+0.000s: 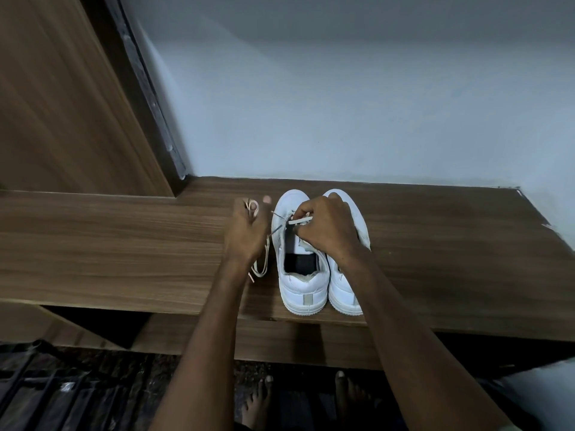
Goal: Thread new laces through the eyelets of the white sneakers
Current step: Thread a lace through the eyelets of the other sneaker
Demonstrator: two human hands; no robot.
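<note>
Bare feet at 6 o'clock. Left sneaker seemingly barely laced; both hands pinch lace. Right sneaker unlaced.

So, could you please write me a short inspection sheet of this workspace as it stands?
Surface: wooden shelf, brown grain, against a pale wall.
Job's things: two white sneakers side by side, heels towards the person; cream lace partly threaded in the left sneaker, its slack lying on the shelf.
Clutter: nothing seen.
Grips: left hand holds a loop of lace; right hand pinches lace at the eyelets.
Cables: nothing seen.
Surroundings: wooden panel at left; bare feet on a dark floor.
</note>
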